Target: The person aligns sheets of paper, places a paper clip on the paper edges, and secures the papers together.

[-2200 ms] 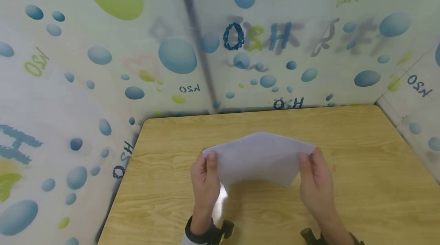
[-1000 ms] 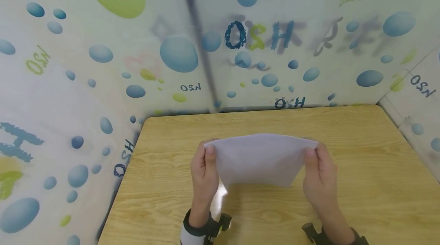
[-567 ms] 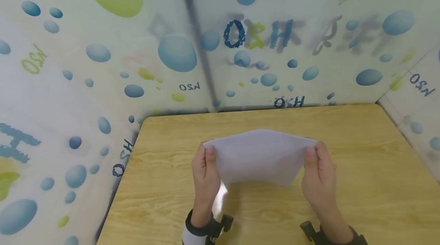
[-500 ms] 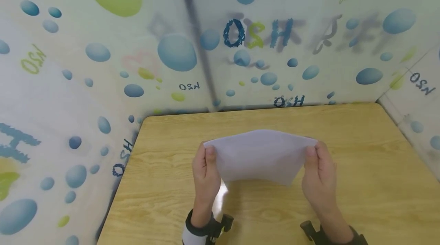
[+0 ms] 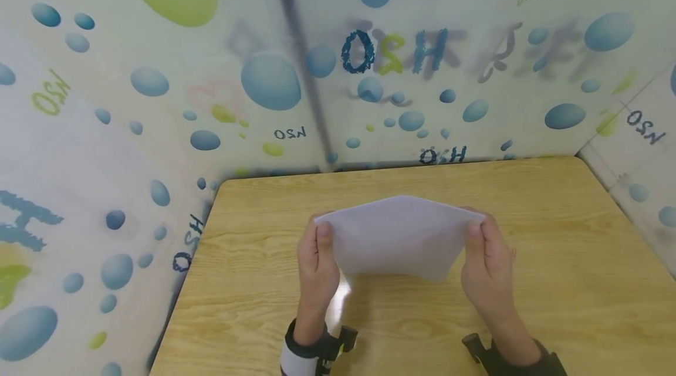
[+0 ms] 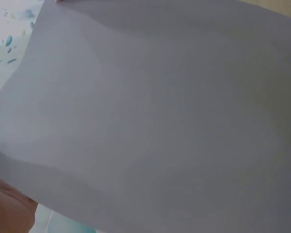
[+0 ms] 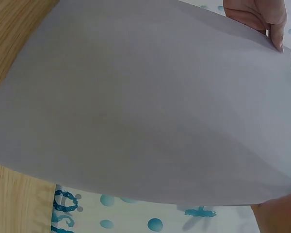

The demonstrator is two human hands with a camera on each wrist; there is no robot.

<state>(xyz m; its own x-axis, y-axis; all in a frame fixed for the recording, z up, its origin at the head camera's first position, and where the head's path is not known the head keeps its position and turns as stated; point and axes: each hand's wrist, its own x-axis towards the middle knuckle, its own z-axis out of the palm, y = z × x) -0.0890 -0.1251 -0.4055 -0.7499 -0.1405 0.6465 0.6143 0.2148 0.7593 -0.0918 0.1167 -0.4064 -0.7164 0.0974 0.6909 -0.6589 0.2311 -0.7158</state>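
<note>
A pale grey sheet of paper (image 5: 398, 235) is held up above the wooden table (image 5: 554, 258), its top edge bowed upward in the middle. My left hand (image 5: 317, 250) pinches its left edge, thumb on the near face. My right hand (image 5: 480, 250) pinches its right edge the same way. In the left wrist view the paper (image 6: 160, 111) fills nearly the whole frame, with a bit of my left hand (image 6: 5, 213) at the bottom left. In the right wrist view the paper (image 7: 145, 107) also fills the frame, with fingers of the left hand (image 7: 257, 14) at its far corner.
Walls printed with blue and green bubbles (image 5: 269, 80) enclose the table on the left, back and right. A dark pole (image 5: 301, 71) runs down the back corner. A bright glare spot (image 5: 340, 294) lies on the table under the paper.
The paper's top edge, almost flat a second ago, has bowed up into a low peak. Both hands stay in nearly the same place, still pinching the edges.
</note>
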